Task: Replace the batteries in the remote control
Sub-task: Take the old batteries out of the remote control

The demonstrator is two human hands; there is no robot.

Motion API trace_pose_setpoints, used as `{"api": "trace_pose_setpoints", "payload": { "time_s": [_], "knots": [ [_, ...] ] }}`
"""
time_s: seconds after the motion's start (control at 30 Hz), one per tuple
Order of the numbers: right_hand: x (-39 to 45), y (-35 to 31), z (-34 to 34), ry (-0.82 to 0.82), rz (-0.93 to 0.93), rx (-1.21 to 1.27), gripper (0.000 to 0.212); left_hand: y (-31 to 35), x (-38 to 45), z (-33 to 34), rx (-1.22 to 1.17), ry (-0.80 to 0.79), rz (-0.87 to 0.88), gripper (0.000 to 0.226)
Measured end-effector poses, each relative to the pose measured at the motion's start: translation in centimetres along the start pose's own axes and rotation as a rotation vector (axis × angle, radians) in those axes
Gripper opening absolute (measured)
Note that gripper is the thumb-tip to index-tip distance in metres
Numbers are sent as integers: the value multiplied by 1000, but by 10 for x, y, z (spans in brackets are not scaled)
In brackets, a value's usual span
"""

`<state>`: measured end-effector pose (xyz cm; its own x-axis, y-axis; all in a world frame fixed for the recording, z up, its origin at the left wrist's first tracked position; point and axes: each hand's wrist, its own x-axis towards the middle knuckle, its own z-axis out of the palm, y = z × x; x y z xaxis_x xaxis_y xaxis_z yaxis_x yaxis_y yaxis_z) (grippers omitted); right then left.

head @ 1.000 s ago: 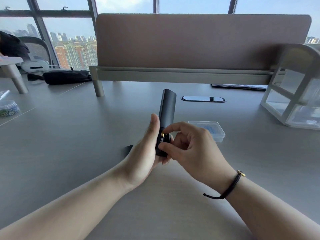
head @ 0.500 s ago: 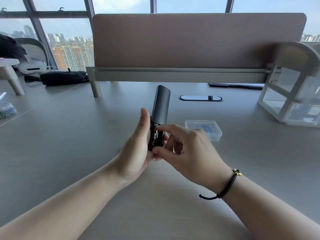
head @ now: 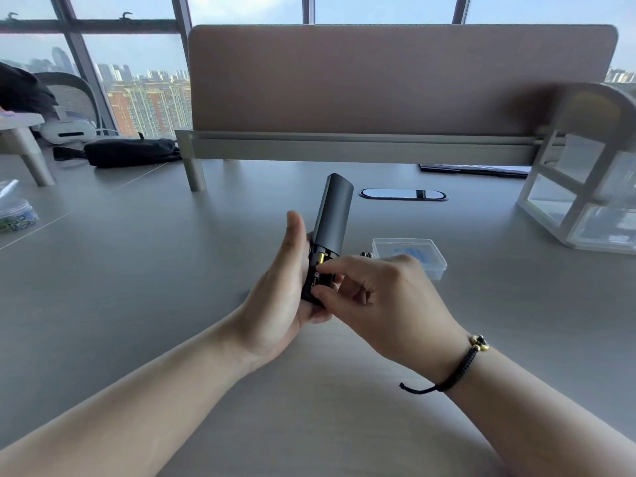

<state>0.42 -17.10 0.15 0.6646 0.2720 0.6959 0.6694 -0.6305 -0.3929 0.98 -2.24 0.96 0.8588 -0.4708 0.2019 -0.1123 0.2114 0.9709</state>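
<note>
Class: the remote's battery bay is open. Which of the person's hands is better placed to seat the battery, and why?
The right hand: its fingertips already pinch the battery at the open bay. The left hand is occupied, cradling the remote upright above the table.

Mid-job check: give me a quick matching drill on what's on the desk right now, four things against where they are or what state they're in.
Things:
1. remote control
2. clear plastic box
3. black pouch
4. right hand

Places or states:
A. lying far left, by the window
B. held upright in the left hand, battery slot open
C. on the desk just behind the right hand
D. fingers at the battery slot

Pairs: 1-B, 2-C, 3-A, 4-D
</note>
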Motion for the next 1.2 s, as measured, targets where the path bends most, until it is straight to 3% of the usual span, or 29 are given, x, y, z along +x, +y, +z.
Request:
{"api": "trace_pose_setpoints", "payload": {
  "time_s": [0.2, 0.43, 0.5, 0.6, 0.77, 1.03, 1.2],
  "knots": [
    [0, 1, 0, -12, -108, -40, 2, -3, -2, 1, 45, -21, -50, 71],
    [0, -3, 0, -25, -196, -119, 8, -8, 0, -1, 91, 18, -59, 102],
    [0, -3, 2, -28, -195, -116, 8, -9, 1, -2, 84, 32, -58, 102],
    [-1, -3, 1, -41, -95, -12, 3, -10, 1, -1, 77, 58, -59, 88],
    [2, 2, -4, -67, 234, 196, 26, -10, 2, -2, 30, 106, -40, 97],
    [6, -3, -8, -119, 363, 311, 27, -8, 0, -1, 84, 92, -9, 98],
    [6, -6, -10, -141, 423, 453, 15, -6, -2, 2, 164, 69, 11, 86]
  ]
}}
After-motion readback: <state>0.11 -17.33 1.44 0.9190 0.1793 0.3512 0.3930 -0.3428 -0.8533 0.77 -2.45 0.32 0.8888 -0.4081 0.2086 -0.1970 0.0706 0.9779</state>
